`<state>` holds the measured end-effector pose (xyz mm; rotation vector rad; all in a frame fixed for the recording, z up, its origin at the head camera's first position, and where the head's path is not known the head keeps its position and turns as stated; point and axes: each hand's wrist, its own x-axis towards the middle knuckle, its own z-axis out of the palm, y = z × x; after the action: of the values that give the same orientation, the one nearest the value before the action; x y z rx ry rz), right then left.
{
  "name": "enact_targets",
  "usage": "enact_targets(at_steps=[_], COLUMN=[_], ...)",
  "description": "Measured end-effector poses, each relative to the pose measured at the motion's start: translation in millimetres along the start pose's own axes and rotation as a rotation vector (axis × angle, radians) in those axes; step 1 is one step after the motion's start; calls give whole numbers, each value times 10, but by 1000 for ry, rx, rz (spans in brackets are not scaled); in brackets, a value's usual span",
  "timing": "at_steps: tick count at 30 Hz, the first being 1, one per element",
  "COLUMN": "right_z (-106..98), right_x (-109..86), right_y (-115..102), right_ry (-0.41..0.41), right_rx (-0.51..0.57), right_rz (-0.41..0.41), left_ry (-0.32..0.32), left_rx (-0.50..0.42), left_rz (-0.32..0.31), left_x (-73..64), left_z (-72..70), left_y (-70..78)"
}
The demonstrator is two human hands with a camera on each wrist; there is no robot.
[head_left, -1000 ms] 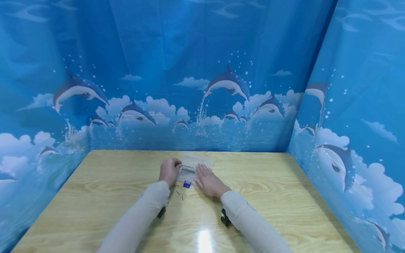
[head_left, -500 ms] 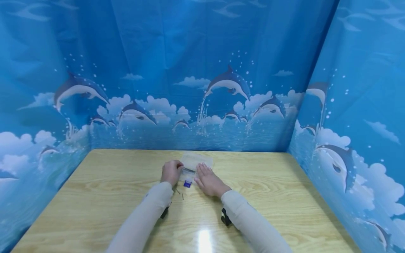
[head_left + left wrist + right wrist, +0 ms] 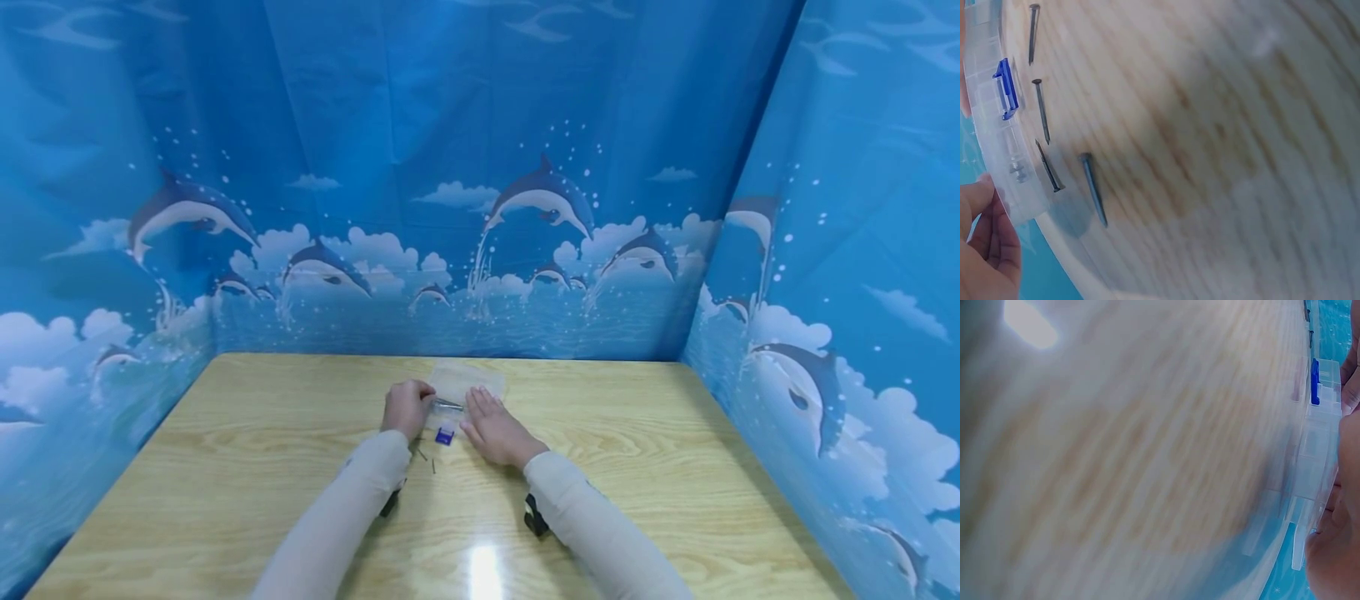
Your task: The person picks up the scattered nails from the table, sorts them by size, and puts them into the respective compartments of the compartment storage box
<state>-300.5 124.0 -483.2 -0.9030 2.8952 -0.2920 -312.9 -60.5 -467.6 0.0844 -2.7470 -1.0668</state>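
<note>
A clear plastic compartment box (image 3: 448, 423) with a blue latch (image 3: 445, 436) lies near the back of the table, its transparent lid (image 3: 465, 379) raised behind it. My left hand (image 3: 406, 409) is at the box's left end, thumb and fingertips pinched together at the end of a long thin nail (image 3: 450, 404) over the compartments. In the left wrist view my left hand (image 3: 985, 240) has its thumb right at the box's corner. My right hand (image 3: 497, 429) lies with straight fingers across the box's right part, covering it. Several loose dark nails (image 3: 1092, 189) lie in front of the box.
The wood-grain table (image 3: 225, 467) reaches back to a blue dolphin-print curtain (image 3: 480, 208), which also encloses the sides. Dark wrist devices (image 3: 535, 515) sit under both sleeves. Light glares off the table's front (image 3: 486, 573).
My left hand has shifted slightly to the right, and its nail has dropped from above the other long nails to close among them. The right hand stays in place.
</note>
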Motion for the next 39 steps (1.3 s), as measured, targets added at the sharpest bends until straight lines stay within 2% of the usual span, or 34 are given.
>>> enact_targets(at_steps=[12,18,30,36,39], right_z=[16,16,6,13,12], right_x=[8,4,-6,-1,1], right_y=[10,24,7,12,10], right_ry=[-13,-10,-12,-16,-16], right_rx=[-4,-12,-1,0,1], right_rz=[-3,3,-8,-3,0], left_ry=[-11,-50,-188,-310,-376], left_rx=[-7,-32,-37,-83,-93], left_rz=[11,75,148,203,256], left_x=[8,-6,-141,-213,-262], left_z=[-20,-102,-459,-592,-639], left_y=[-17,-75,-328,-485,-571])
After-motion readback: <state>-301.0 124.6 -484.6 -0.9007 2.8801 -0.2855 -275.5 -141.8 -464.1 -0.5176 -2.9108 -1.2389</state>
